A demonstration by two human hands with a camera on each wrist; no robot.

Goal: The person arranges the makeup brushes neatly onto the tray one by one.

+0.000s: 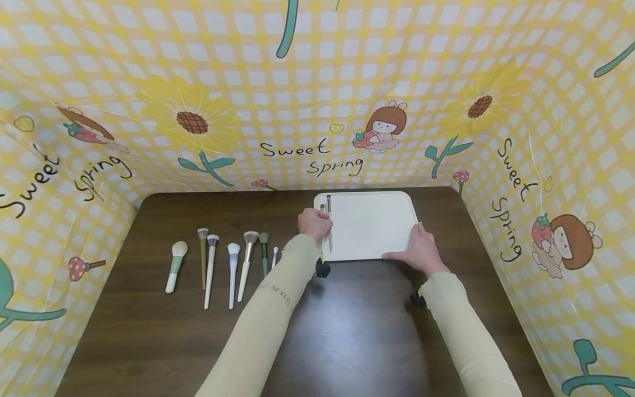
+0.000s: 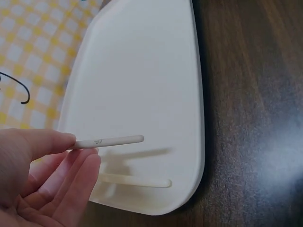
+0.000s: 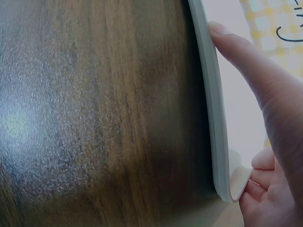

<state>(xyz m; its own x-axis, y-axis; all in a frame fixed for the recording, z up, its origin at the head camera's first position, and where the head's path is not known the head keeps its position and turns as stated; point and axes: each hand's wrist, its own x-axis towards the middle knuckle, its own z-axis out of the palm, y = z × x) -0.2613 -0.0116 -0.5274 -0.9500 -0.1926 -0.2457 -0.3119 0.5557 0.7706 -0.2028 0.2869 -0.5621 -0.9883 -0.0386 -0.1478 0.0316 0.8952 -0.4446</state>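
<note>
Left grip [image 1: 315,222] pinches a slim brush [image 2: 111,141] above the left end of the white tray [image 1: 374,226], near a second brush [image 2: 142,181] lying there; right grip [image 1: 423,251] holds the tray's near right corner. Lowering the slim brush level seems wisest.

1 tray [image 1: 372,226], 1 table [image 1: 347,331] under tray. Brushes [image 1: 232,273] L of tray: min. 7 vis. Thin brushes [image 1: 329,212], tray's L end: 2. Blk wrist cams [image 1: 323,268], front of tray: 2.
</note>
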